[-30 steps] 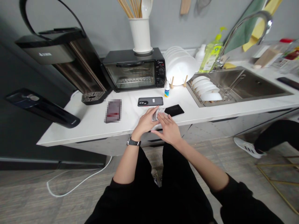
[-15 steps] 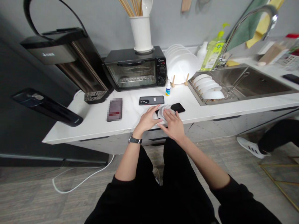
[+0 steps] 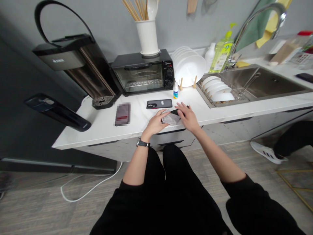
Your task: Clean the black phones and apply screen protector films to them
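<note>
A black phone [image 3: 175, 112] lies at the counter's front, partly covered by a crumpled pale grey cloth [image 3: 171, 119]. My left hand [image 3: 156, 124] is closed about the phone's left end, fingers at its far side and thumb at its near side, touching the cloth. Over the right end, my right hand [image 3: 188, 117] holds the phone, its fingers reaching across and its thumb near the cloth. Just behind is a second dark phone [image 3: 159, 104], back up with its cameras showing. A small white spray bottle [image 3: 175, 91] with a blue and yellow label stands beyond it.
On the white counter [image 3: 137, 122] are a blurred-out flat item [image 3: 122, 114], a dark flask-like object [image 3: 58, 112] and a black drinks machine [image 3: 83, 71]. Behind stands a toaster oven [image 3: 144, 76], then plates [image 3: 190, 70] and a sink [image 3: 269, 81]. A person's shoe [image 3: 266, 152] is right.
My right hand has slid off the cloth to the right, onto the phone's right end. More of the cloth shows between my hands. My left hand stays at the left end.
</note>
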A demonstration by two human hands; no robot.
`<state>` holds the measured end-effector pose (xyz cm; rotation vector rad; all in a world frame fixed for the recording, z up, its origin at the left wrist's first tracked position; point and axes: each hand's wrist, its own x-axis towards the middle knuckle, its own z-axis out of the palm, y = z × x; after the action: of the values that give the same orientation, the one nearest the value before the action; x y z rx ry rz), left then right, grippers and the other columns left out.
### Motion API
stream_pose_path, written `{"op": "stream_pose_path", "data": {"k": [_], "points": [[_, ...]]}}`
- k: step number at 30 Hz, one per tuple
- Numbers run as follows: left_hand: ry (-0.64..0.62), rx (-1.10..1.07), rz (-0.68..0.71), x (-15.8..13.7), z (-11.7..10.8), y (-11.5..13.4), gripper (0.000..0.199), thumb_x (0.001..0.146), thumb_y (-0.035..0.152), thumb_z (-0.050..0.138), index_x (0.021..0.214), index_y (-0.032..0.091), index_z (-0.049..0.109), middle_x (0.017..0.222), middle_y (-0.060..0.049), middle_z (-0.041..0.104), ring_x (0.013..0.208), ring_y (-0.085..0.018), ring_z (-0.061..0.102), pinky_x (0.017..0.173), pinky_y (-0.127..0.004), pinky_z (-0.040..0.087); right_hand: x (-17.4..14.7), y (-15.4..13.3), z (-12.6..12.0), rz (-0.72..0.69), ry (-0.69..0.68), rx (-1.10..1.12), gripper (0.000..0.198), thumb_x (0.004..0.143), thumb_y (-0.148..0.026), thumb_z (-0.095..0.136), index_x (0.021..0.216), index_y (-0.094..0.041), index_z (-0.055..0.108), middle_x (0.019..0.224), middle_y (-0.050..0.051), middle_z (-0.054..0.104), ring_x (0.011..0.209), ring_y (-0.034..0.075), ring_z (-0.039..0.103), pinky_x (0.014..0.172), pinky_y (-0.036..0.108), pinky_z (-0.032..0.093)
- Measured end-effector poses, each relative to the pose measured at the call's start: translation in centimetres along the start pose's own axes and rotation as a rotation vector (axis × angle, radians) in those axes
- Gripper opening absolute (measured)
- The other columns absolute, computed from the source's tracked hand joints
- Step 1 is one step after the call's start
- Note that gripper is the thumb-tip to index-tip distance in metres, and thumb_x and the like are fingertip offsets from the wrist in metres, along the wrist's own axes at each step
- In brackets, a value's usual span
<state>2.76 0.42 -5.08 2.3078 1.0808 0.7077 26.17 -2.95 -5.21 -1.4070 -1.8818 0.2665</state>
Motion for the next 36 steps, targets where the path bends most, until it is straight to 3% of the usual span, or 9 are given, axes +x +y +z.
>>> {"op": "stream_pose_path", "data": {"k": [2,6,11,15,18,22,26,30,36], "points": [[-0.023,0.087,0.013,0.1,-0.1,0.3,0.060,0.091,0.026,0.075,0.149,0.028,0.063,0.169,-0.008,0.044,0.158,-0.031,0.040,0.132,-0.049,0.033,1.0,2.6,-1.2,0.035,-0.028,-0.051,0.052,0.109,-0.048,0.039,0.150,-0.025,0.061,0.161,0.009,0.057,0.156,0.032,0.045,0.128,0.068,0.028],[0.022,0.186,0.074,-0.2,-0.2,1.4,0.059,0.095,0.047,0.075,0.149,0.026,0.063,0.174,-0.009,0.036,0.168,-0.034,0.014,0.134,-0.062,0.017,1.6,5.6,-2.4,-0.070,-0.240,-0.123,0.076,0.097,-0.064,0.060,0.158,-0.019,0.053,0.167,0.013,0.048,0.159,0.038,0.038,0.128,0.062,0.033],[0.126,0.216,0.111,-2.3,0.3,2.6,0.046,0.107,0.047,0.056,0.147,0.027,0.064,0.163,-0.007,0.055,0.153,-0.025,0.048,0.133,-0.051,0.032,1.3,5.3,-2.1,-0.178,-0.192,-0.164,0.086,0.090,-0.070,0.069,0.155,-0.016,0.055,0.154,0.013,0.063,0.145,0.038,0.053,0.121,0.057,0.046],[0.055,0.335,0.122,-3.3,1.0,2.9,0.055,0.107,0.049,0.054,0.156,0.024,0.055,0.165,-0.009,0.051,0.155,-0.028,0.046,0.132,-0.053,0.031,1.3,5.2,-2.0,-0.201,-0.174,-0.138,0.088,0.087,-0.068,0.073,0.157,-0.018,0.053,0.148,0.013,0.067,0.134,0.037,0.058,0.115,0.056,0.050],[0.004,0.387,0.149,-2.0,2.1,3.8,0.062,0.107,0.050,0.053,0.161,0.021,0.048,0.170,-0.012,0.043,0.160,-0.031,0.038,0.134,-0.055,0.026,1.4,5.4,-2.0,-0.200,-0.182,-0.122,0.087,0.087,-0.064,0.075,0.158,-0.018,0.052,0.150,0.013,0.065,0.135,0.037,0.056,0.116,0.055,0.049],[-0.081,0.393,0.190,1.7,4.5,5.8,0.070,0.108,0.052,0.050,0.161,0.007,0.044,0.171,-0.021,0.038,0.162,-0.032,0.033,0.135,-0.050,0.024,1.6,5.9,-1.9,-0.206,-0.194,-0.116,0.082,0.088,-0.049,0.073,0.158,-0.013,0.050,0.147,0.015,0.066,0.134,0.037,0.057,0.115,0.055,0.048],[-0.139,0.367,0.245,4.2,5.8,6.7,0.076,0.105,0.056,0.055,0.163,0.008,0.042,0.172,-0.021,0.036,0.164,-0.031,0.029,0.136,-0.047,0.020,1.7,6.7,-2.1,-0.194,-0.215,-0.089,0.098,0.082,-0.043,0.074,0.163,-0.003,0.037,0.146,0.023,0.064,0.133,0.039,0.058,0.116,0.057,0.048],[-0.147,0.381,0.247,2.6,3.6,5.0,0.076,0.105,0.060,0.053,0.166,0.017,0.038,0.174,-0.015,0.035,0.164,-0.030,0.029,0.136,-0.046,0.022,1.6,6.8,-2.3,-0.171,-0.241,-0.036,0.105,0.082,-0.048,0.076,0.168,-0.009,0.029,0.147,0.021,0.064,0.132,0.039,0.060,0.112,0.057,0.050],[-0.124,0.512,0.138,-2.4,-1.5,1.9,0.083,0.106,0.066,0.044,0.167,0.010,0.034,0.175,-0.019,0.031,0.163,-0.033,0.030,0.135,-0.050,0.025,1.6,5.8,-2.6,-0.128,-0.235,0.029,0.106,0.083,-0.057,0.081,0.168,-0.021,0.031,0.144,0.014,0.068,0.130,0.038,0.063,0.113,0.057,0.050]]}}
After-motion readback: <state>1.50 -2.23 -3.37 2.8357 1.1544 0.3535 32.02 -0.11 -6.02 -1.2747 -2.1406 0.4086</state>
